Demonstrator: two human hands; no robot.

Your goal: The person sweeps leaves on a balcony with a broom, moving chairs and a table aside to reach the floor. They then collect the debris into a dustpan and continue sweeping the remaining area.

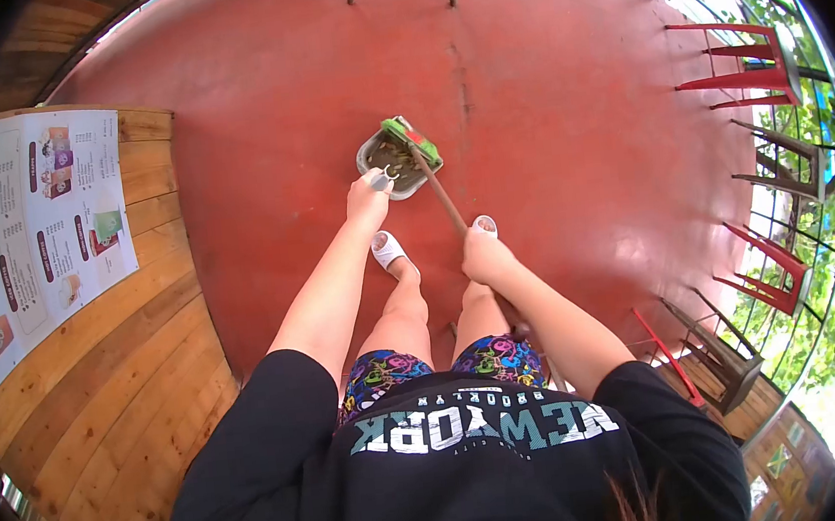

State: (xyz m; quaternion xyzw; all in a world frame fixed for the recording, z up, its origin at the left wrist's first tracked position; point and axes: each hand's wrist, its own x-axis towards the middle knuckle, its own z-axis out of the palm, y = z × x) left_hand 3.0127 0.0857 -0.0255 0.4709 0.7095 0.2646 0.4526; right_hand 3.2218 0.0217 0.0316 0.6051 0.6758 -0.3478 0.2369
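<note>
Your left hand grips the dustpan by its handle, upper centre of frame, debris inside. Your right hand is closed round the broom's stick; green broom head sits at the pan's right edge.
</note>
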